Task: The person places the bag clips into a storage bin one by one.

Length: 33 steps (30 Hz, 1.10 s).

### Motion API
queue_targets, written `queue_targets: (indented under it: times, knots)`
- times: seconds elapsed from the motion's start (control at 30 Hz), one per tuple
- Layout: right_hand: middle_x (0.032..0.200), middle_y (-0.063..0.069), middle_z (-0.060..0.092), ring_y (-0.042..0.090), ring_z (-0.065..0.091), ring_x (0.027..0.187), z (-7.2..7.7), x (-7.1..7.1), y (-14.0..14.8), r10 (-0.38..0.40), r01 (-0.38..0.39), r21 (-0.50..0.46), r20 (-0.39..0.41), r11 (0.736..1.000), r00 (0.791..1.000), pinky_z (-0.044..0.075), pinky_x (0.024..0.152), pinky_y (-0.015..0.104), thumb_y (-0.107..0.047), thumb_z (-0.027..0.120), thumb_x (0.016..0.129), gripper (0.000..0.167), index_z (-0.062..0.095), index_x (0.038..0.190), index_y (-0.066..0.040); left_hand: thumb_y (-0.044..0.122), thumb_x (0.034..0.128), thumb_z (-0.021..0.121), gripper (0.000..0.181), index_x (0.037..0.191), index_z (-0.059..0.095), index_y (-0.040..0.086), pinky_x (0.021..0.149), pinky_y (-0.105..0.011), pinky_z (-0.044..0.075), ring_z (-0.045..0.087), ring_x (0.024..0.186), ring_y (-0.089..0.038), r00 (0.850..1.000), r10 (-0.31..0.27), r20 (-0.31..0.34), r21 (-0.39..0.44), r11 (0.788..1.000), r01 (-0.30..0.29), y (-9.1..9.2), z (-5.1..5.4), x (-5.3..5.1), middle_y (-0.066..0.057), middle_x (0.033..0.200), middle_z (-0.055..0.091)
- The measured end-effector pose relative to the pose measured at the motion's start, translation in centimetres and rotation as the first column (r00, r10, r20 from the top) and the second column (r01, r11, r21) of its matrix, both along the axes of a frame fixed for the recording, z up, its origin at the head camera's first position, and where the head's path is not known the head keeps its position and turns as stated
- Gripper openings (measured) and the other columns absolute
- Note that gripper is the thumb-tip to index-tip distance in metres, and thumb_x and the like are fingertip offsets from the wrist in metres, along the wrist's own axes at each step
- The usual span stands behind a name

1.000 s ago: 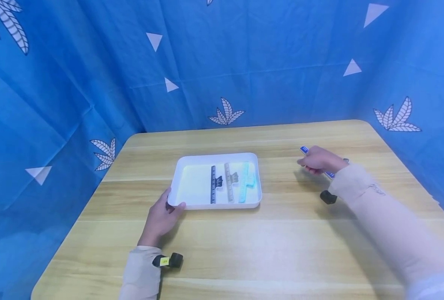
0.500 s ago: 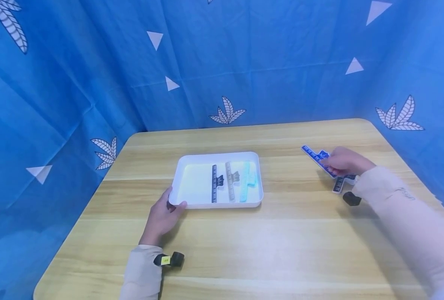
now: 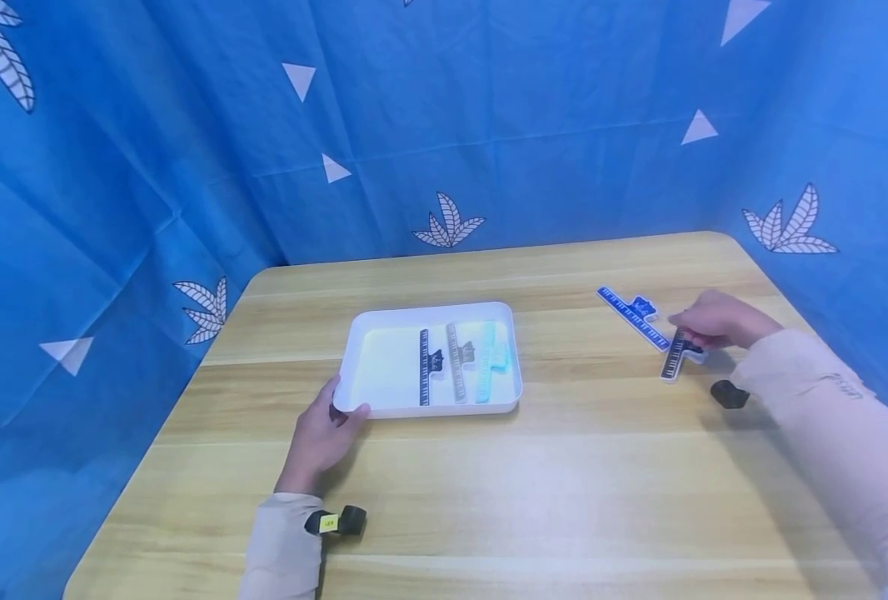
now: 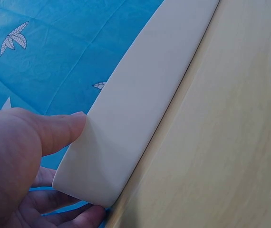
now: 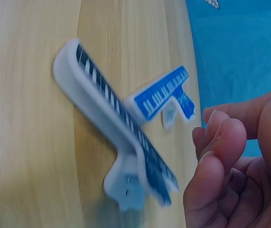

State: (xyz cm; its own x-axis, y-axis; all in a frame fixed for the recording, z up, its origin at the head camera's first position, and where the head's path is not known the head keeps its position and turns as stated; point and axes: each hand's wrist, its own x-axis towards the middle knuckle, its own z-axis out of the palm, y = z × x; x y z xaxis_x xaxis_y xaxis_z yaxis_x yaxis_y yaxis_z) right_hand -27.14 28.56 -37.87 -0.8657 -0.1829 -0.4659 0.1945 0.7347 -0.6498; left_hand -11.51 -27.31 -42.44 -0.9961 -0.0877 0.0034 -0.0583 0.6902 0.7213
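Observation:
My left hand (image 3: 324,442) grips the near-left corner of a white tray (image 3: 384,410). In the left wrist view the thumb is on the rim and the fingers are around the end wall. The tray holds a black keyboard-patterned music clip (image 3: 425,367), a grey one (image 3: 456,367) and a light blue one (image 3: 485,367), side by side. My right hand (image 3: 717,319) is over the far end of another black music clip (image 3: 672,358). In the right wrist view its loosely curled fingers are apart from this clip (image 5: 111,104). A dark blue music clip (image 3: 631,318) lies just left of it.
The wooden table (image 3: 564,500) carries the tray near its middle and the two loose clips at the right. A blue patterned curtain (image 3: 489,167) hangs behind and along the sides. Each wrist bears a small black camera (image 3: 351,521).
My right hand has moved right, from over the dark blue clip to the black clip, uncovering the dark blue one. The left hand still holds the tray in place.

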Motion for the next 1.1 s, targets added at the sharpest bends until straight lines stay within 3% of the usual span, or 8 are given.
queue_targets:
  times: [0.27,0.63,0.93,1.1]
  knots:
    - [0.058,-0.003,0.057,0.005,0.052,0.05,-0.6,0.4,1.8,-0.058,0.059,-0.038,0.032,0.998,0.998,0.049,0.05,0.02,-0.02,0.049,0.099,0.032,0.062,0.081,0.002,0.033,0.0949,0.062,0.076,0.153,0.022,0.005,0.105,-0.049,0.039,0.045,0.129,-0.041,1.0,-0.001,0.013,0.002,1.0,0.001,0.0,-0.1,0.0,-0.027,0.145,0.041]
    - [0.058,-0.004,0.056,0.005,0.052,0.051,-0.4,0.8,2.7,-0.073,0.076,-0.037,0.082,0.996,0.994,0.049,0.051,0.019,-0.02,0.047,0.1,0.03,0.056,0.086,0.005,0.033,0.0947,0.063,0.076,0.152,0.024,0.004,0.105,-0.049,0.04,0.046,0.128,-0.041,1.0,-0.007,-0.006,0.003,1.0,0.008,-0.1,-0.1,0.1,-0.028,0.143,0.042]
    - [0.055,-0.006,0.053,0.003,0.049,0.049,-0.5,1.3,3.3,-0.037,0.038,-0.002,0.154,0.999,0.987,0.043,0.048,0.016,-0.019,0.045,0.098,0.034,0.062,0.072,-0.006,0.039,0.0944,0.062,0.079,0.153,0.022,0.003,0.107,-0.049,0.037,0.045,0.129,-0.04,1.0,-0.005,0.0,-0.004,1.0,0.005,-0.2,-0.1,0.0,-0.027,0.144,0.041]
    - [0.056,-0.006,0.053,0.002,0.048,0.049,-0.8,1.4,3.3,-0.04,0.045,-0.023,0.158,0.999,0.987,0.044,0.048,0.016,-0.02,0.046,0.098,0.032,0.063,0.076,-0.005,0.037,0.0946,0.062,0.079,0.153,0.022,0.003,0.107,-0.049,0.037,0.045,0.129,-0.04,1.0,0.001,0.003,-0.013,1.0,-0.001,-0.2,-0.2,0.0,-0.027,0.144,0.042]
